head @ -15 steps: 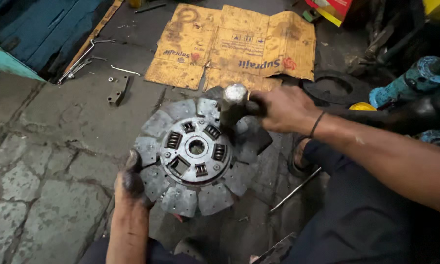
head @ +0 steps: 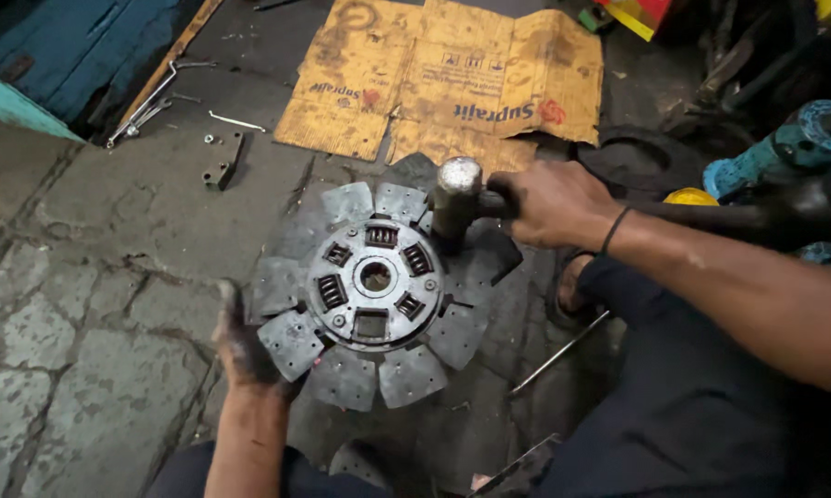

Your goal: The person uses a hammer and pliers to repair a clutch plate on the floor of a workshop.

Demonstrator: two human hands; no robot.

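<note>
Clutch disc (head: 376,290) lies flat on the stone floor (head: 74,304) at frame centre, petals fanning outward. Left hand (head: 245,346) has its grip clamped on the disc's lower-left edge. Right hand (head: 554,203) is closed around a hammer (head: 457,198), head standing on the disc's upper-right rim. Bare floor opens toward the left; flattened cardboard (head: 452,78) lies above, a metal rod (head: 558,353) at lower right.

Flattened yellow cardboard (head: 443,88); small metal bracket (head: 223,164); thin rod (head: 557,355)

Grimy workshop floor

Cracked stone floor (head: 56,314); flattened cardboard (head: 443,83) at top centre, blue panel (head: 74,46) upper left.
</note>
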